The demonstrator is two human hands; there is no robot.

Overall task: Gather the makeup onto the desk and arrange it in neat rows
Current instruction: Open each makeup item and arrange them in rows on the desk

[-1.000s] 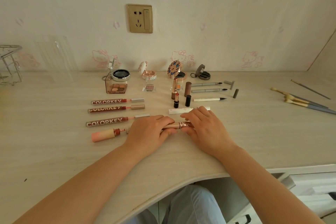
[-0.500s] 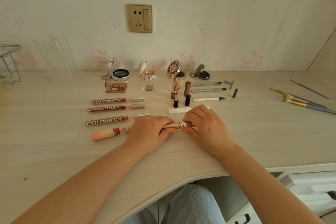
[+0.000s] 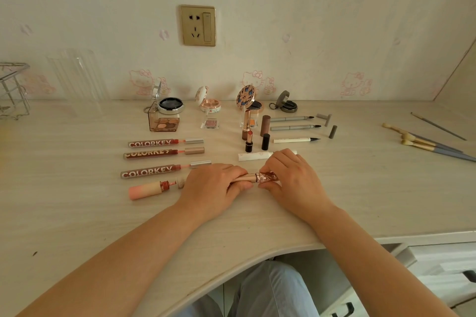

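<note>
- The pale wood-grain desk (image 3: 77, 213) runs along the wall, its front edge curving inward.
- Along the back stand four open compacts (image 3: 170, 105).
- At left, three COLORKEY tubes (image 3: 152, 143) lie side by side, a peach tube (image 3: 145, 190) just below them.
- Right of centre: upright lipsticks (image 3: 249, 141), three eyeliner pens (image 3: 296, 140), and a white tube (image 3: 253, 156).
- Brushes (image 3: 425, 145) lie at far right; a wire rack (image 3: 13, 90) stands at far left.
</note>
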